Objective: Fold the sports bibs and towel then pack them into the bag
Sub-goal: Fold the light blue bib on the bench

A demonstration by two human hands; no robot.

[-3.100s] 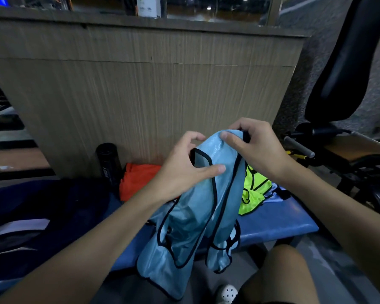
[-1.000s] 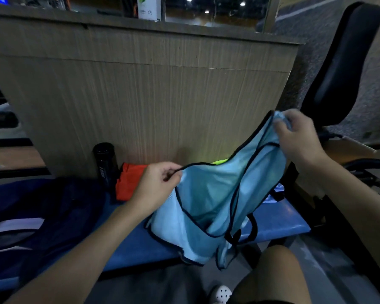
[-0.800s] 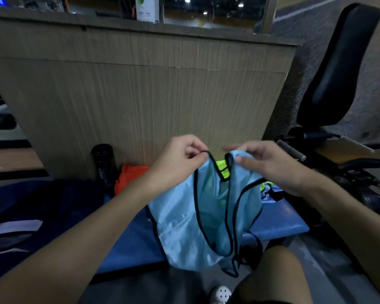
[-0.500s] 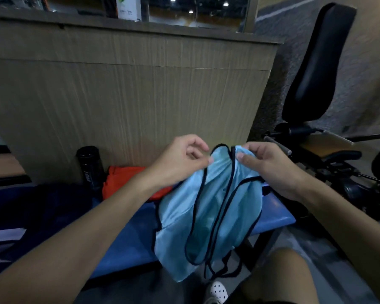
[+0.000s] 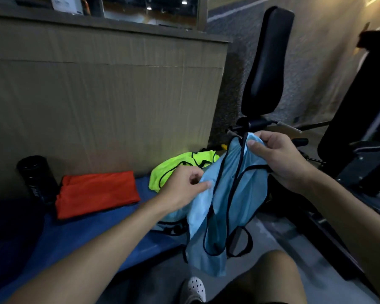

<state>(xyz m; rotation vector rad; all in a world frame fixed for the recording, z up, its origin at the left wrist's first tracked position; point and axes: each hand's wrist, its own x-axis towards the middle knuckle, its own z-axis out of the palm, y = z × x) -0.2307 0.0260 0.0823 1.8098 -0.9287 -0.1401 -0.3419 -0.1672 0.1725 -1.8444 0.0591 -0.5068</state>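
I see a blue padded bench [image 5: 92,233] before a wood-panelled counter [image 5: 97,102]. My right hand [image 5: 281,160] pinches the top of the light-blue black-trimmed bib [image 5: 244,194]; my left hand [image 5: 181,188] pinches its edge lower down, the cloth hanging past the bench end.

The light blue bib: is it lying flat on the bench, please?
No, the right hand holds the light blue bib up and the left hand pinches its edge.

I see a light blue bib [image 5: 233,207] with black trim, a neon yellow bib [image 5: 176,170], folded orange cloth [image 5: 97,191], a blue bench [image 5: 92,233], a black bottle [image 5: 36,178].
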